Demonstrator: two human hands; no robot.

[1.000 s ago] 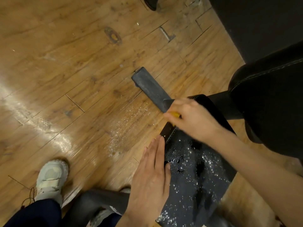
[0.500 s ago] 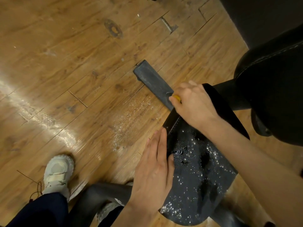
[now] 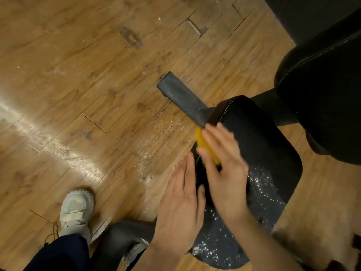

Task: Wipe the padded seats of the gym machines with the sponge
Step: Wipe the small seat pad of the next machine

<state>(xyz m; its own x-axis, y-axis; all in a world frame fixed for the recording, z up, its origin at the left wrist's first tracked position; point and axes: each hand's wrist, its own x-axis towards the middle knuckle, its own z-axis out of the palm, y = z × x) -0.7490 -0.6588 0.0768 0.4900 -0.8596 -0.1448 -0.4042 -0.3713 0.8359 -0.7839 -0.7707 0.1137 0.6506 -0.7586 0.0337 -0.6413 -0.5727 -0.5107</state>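
Yellow sponge point(image 3: 207, 147), blurred, gripped in right hand point(image 3: 224, 169); left hand point(image 3: 180, 210) flat, seemingly released.

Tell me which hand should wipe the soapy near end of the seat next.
Right. The right hand already holds the yellow sponge over the seat, just above the foam. The left hand lies flat on the seat's edge, empty.

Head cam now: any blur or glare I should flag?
Head view: right hand and yellow sponge are motion-smeared; left hand is sharper. A bright glare streak crosses the wooden floor at left. Droplets on the black seat glint; the upper right is very dark.
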